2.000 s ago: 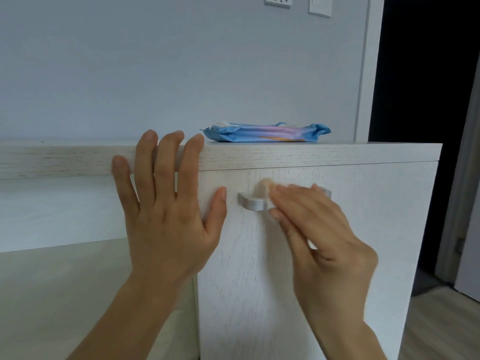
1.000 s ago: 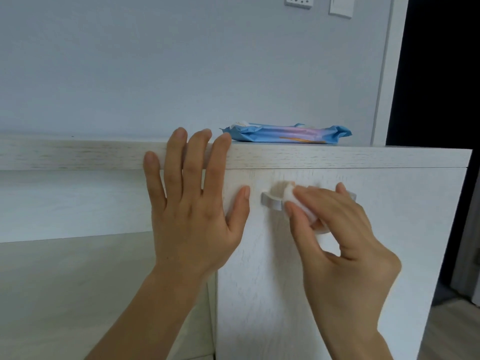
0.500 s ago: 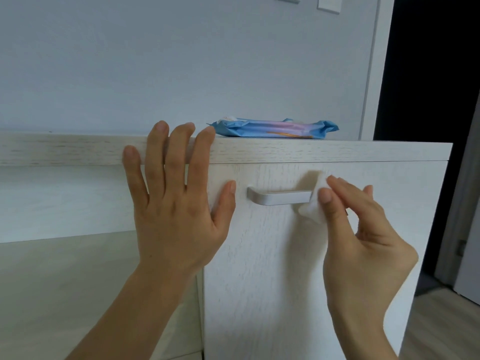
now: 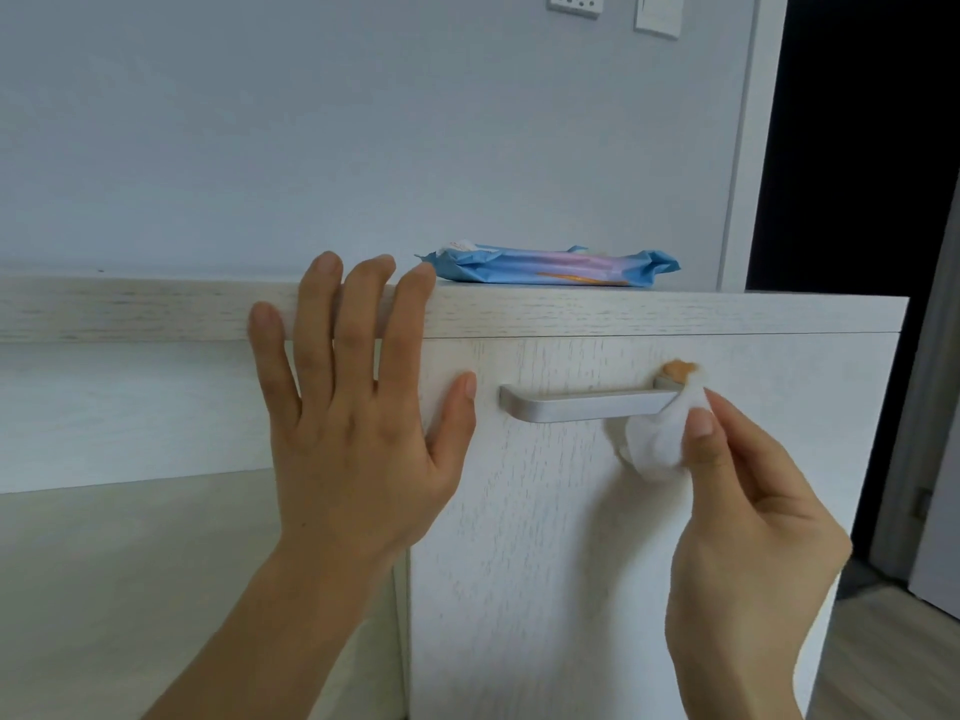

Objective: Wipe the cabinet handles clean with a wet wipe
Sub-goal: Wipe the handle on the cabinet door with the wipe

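Observation:
A silver bar handle (image 4: 582, 405) runs across the top of a white wood-grain cabinet door (image 4: 545, 563). My right hand (image 4: 748, 522) pinches a crumpled white wet wipe (image 4: 657, 444) between thumb and fingers at the handle's right end, with a fingertip showing behind that end. My left hand (image 4: 353, 413) lies flat with straight fingers on the cabinet front, left of the handle, its fingertips over the top board's edge.
A blue wet-wipe pack (image 4: 550, 267) lies on the cabinet top (image 4: 675, 311) against the grey wall. A lower shelf surface (image 4: 130, 563) sits to the left. A dark doorway (image 4: 852, 148) and wood floor are at the right.
My right hand slid the wipe along the handle from its left end to its right end. My left hand stayed flat on the cabinet front.

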